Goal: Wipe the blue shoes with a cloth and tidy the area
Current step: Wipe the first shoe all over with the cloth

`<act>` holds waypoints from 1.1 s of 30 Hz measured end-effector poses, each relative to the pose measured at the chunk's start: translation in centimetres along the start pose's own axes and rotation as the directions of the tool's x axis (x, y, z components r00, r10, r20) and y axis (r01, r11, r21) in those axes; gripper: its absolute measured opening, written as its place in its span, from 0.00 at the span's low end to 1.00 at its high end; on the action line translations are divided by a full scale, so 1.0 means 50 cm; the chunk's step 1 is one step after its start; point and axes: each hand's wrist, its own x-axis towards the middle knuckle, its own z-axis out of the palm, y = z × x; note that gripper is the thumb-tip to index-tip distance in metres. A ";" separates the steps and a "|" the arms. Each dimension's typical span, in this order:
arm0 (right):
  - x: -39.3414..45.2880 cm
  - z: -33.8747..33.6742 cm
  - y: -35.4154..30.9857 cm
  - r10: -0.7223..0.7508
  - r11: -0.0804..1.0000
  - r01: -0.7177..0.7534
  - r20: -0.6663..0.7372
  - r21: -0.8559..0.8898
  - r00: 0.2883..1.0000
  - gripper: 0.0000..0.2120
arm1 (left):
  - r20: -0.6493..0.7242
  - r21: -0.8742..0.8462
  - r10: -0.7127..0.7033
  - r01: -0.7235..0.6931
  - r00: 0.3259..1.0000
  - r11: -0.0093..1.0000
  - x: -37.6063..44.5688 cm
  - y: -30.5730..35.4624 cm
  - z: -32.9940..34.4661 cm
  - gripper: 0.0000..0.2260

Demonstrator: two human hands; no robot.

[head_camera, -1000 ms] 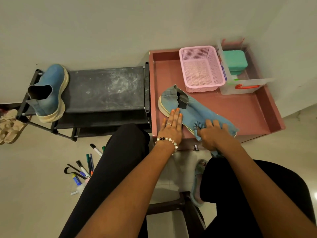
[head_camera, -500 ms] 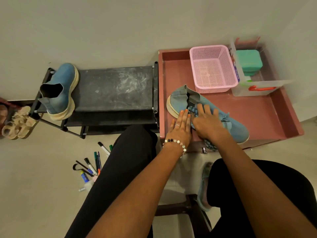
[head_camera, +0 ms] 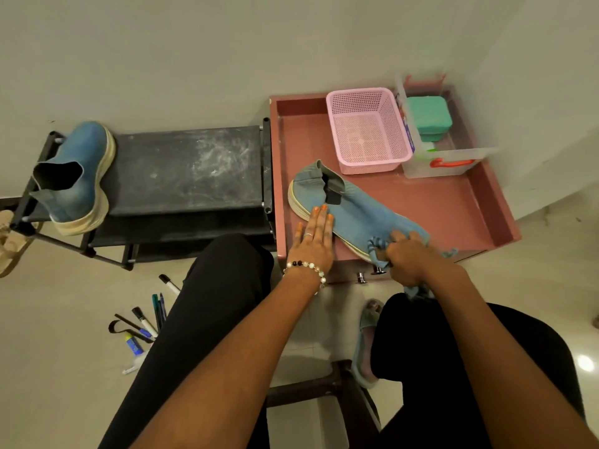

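Note:
One blue shoe (head_camera: 353, 210) lies on its side on the pink tray table (head_camera: 447, 209), heel toward the back left. My left hand (head_camera: 313, 239) lies flat with straight fingers against the shoe's sole edge near the heel. My right hand (head_camera: 409, 259) grips a blue cloth (head_camera: 377, 249) bunched over the shoe's toe end; part of the cloth hangs below my wrist. The second blue shoe (head_camera: 76, 176) stands on the black shoe rack (head_camera: 188, 170) at its left end.
A pink mesh basket (head_camera: 368, 131) and a clear box (head_camera: 447, 160) holding a green case (head_camera: 428, 115) stand at the back of the tray table. Several pens and markers (head_camera: 146, 322) lie on the floor left of my knee. Beige sandals (head_camera: 9, 241) sit at the far left.
My right hand has slid the cloth from the middle of the shoe back down to its toe end. My left hand stays pressed at the heel side.

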 end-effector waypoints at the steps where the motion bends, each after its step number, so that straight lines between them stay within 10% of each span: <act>1: 0.000 -0.003 0.008 -0.019 0.999 0.020 -0.006 0.035 1.000 0.16 | 0.014 -0.005 0.005 -0.005 1.000 1.000 -0.001 -0.001 -0.005 0.26; 4: -0.014 -0.029 0.024 -0.141 0.866 0.194 -0.148 0.460 0.979 0.16 | 0.077 -0.042 0.031 -0.028 0.997 0.999 -0.001 -0.002 -0.029 0.29; 6: -0.037 -0.059 0.022 -0.109 0.501 0.290 -0.273 0.815 0.956 0.19 | 0.173 -0.082 0.079 -0.066 0.982 0.994 0.010 -0.011 -0.055 0.32; 8: -0.038 -0.077 0.013 -0.001 0.190 0.319 -0.325 0.929 0.946 0.23 | 0.263 -0.136 0.157 -0.125 0.952 0.983 0.023 -0.033 -0.091 0.32; 11: -0.008 -0.083 -0.010 0.172 0.043 0.330 -0.332 0.943 0.927 0.16 | 0.091 -0.190 0.133 -0.114 0.987 0.975 0.024 -0.079 -0.137 0.22; 15: 0.032 -0.087 -0.050 0.250 0.433 0.361 -0.495 0.826 0.833 0.13 | -0.133 -0.105 0.076 -0.090 0.988 0.990 0.039 -0.123 -0.153 0.25; 20: 0.077 -0.071 -0.153 0.130 0.877 0.167 -0.557 0.450 0.820 0.19 | 0.095 0.129 0.133 -0.145 0.986 0.981 0.055 -0.136 -0.105 0.36; 28: 0.060 -0.085 -0.173 0.092 0.957 -0.001 -0.300 0.290 0.949 0.17 | 0.154 0.025 0.029 -0.034 0.988 0.999 0.057 -0.116 -0.072 0.34; 33: 0.089 -0.074 -0.179 0.120 0.986 -0.053 -0.445 0.160 0.887 0.16 | 0.186 -0.001 0.051 -0.052 0.981 0.999 0.053 -0.122 -0.081 0.37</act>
